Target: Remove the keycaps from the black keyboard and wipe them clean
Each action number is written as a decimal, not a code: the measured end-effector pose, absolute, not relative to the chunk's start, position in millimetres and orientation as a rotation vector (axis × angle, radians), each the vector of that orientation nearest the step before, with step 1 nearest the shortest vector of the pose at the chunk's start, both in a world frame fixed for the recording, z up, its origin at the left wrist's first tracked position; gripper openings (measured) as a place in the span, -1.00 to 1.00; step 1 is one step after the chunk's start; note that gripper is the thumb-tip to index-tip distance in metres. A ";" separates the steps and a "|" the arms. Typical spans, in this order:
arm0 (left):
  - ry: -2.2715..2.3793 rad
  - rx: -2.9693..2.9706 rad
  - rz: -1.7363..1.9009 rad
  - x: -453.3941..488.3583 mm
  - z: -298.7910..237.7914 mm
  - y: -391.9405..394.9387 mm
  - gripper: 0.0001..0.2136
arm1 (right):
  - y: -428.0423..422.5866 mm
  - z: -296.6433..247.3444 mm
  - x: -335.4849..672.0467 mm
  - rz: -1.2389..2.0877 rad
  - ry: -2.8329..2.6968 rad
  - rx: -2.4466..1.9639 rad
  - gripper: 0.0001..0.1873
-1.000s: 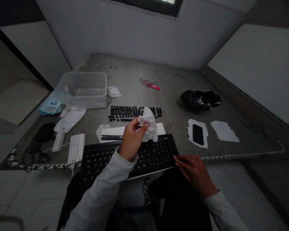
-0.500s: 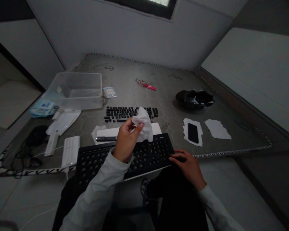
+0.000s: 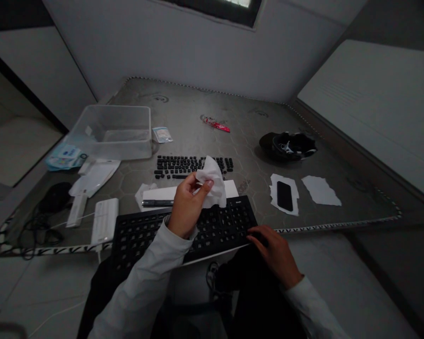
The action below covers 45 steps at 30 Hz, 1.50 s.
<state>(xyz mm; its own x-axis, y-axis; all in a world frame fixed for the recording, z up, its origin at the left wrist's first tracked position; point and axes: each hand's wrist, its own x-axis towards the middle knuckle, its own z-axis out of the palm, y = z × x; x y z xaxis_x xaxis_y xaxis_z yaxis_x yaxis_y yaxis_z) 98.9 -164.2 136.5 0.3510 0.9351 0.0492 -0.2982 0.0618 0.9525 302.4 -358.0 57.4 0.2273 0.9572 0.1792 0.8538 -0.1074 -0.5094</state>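
My left hand [image 3: 188, 201] pinches a crumpled white tissue [image 3: 214, 183] between thumb and fingers, above the middle of a black keyboard [image 3: 137, 235]. The keyboard's keycaps are off, and it rests slantwise across my lap and the table's front edge. At its right end, my right hand [image 3: 277, 254] grips the corner between thumb and curled fingers. Behind the keyboard, many loose black keycaps [image 3: 178, 164] lie in rows on the table; the tissue covers some. A white sheet or box [image 3: 162, 194] with a dark pen-like stick [image 3: 158, 203] lies between them.
On the left are a clear plastic bin [image 3: 127, 153], a blue wipes pack [image 3: 65, 157], a white power strip [image 3: 105, 221] and a dark corded object [image 3: 54, 197]. A red-handled tool [image 3: 216, 125] lies farther back. To the right sit a black cap [image 3: 288, 146] and a phone [image 3: 284, 196] on paper.
My right hand's fingers have curled in more at the keyboard's right corner. The left hand keeps the tissue in nearly the same place. The view has shifted slightly.
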 end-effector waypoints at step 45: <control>0.726 1.156 1.066 99.8 135.3 -165.1 -0.81 | -360.2 67.6 302.1 0.537 -1.135 -2.234 -0.71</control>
<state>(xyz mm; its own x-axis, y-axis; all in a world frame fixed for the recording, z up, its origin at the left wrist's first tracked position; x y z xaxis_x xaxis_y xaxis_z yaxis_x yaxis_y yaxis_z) 99.8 -165.1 135.3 0.3560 0.9323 0.0631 -0.2826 0.0430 0.9583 302.1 -360.2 67.6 0.5591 0.8239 -0.0930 0.5947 -0.4766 -0.6475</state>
